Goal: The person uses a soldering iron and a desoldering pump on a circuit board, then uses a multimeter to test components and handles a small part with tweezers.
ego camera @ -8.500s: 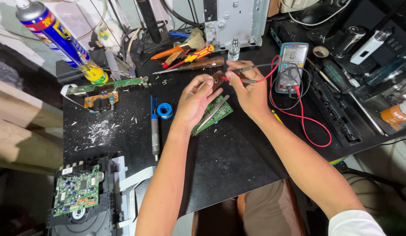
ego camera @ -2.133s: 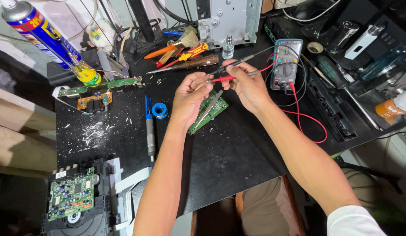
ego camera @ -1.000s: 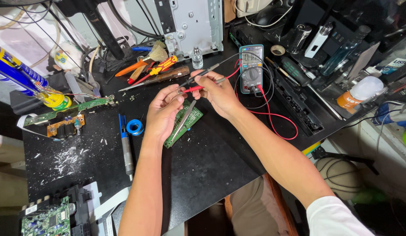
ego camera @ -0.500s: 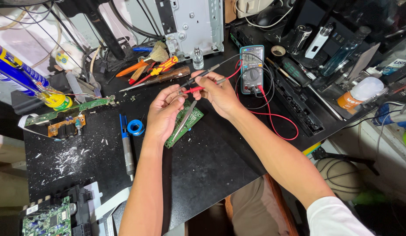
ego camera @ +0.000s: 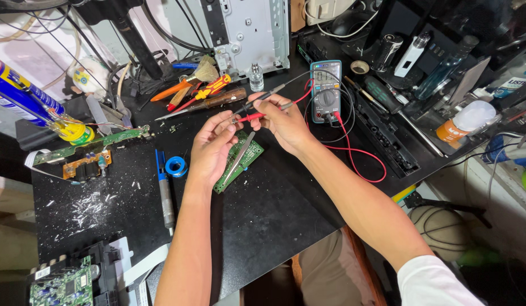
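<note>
My right hand grips both multimeter probes, a red probe and a black one, with their tips pointing left. My left hand has its fingers curled at those tips and seems to pinch something small there, too small to make out. Under my hands a narrow green circuit board lies on the black mat with tweezers resting across it. The probes' red and black leads run to the teal multimeter.
Soldering iron and blue solder spool lie left of the board. Screwdrivers, pliers and a brush sit behind. A spray can, more circuit boards, a metal chassis and bottles ring the mat.
My hands and the probes hold almost the same pose as half a second ago. Over the earlier frames the view has swung right, sliding everything leftward in the picture.
</note>
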